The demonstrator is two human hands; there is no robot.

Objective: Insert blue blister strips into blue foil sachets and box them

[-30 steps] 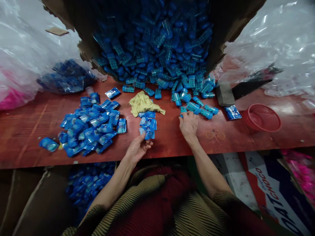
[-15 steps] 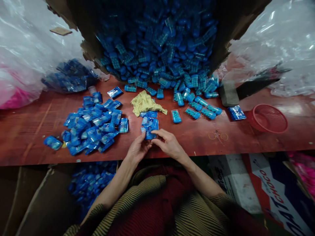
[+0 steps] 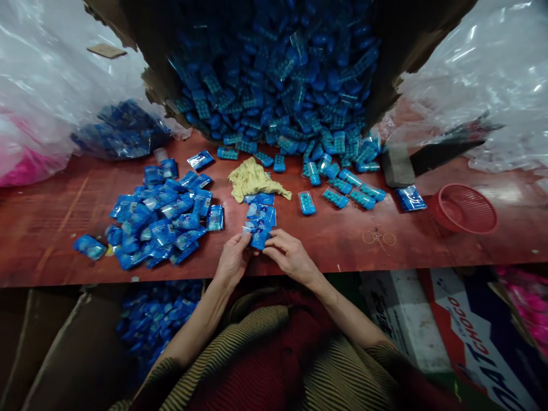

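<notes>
Left to right on the red bench (image 3: 342, 245): a heap of blue sachets (image 3: 165, 231); the left hand (image 3: 233, 256), thumb and fingers pinching a blue packet (image 3: 257, 238) near the bench's front edge, before a yellow cloth (image 3: 253, 180); the right hand (image 3: 293, 257), fingers curled, pinching the packet's right side; clear containers of blue pellets (image 3: 307, 203); a red basket (image 3: 443, 217)

Looks like packing wkshp: pkt pile (image 3: 165, 225) & bulk ctn (image 3: 417, 43).
</notes>
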